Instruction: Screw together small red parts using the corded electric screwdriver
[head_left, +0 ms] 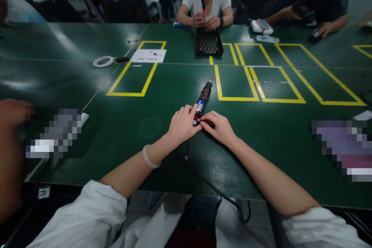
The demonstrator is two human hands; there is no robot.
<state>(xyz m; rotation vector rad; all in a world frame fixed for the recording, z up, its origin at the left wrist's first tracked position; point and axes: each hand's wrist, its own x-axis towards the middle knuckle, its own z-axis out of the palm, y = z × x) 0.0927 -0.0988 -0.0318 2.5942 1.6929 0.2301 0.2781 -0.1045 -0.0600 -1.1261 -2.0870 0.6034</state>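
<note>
An electric screwdriver [204, 95], black with a blue band, lies on the green table [162, 85] with its tip pointing away from me. My left hand [183, 124] and my right hand [221, 127] meet at its near end, fingers curled around the red and black rear part. Its black cable [209, 184] runs back off the table's front edge between my arms. A pale bangle [148, 157] sits on my left wrist.
Yellow tape rectangles [136, 69] mark the table. A black tray [208, 42] lies in front of a seated person opposite. A white ring [102, 61] and a paper card [148, 55] lie at the far left. Other people's arms appear at left and far right.
</note>
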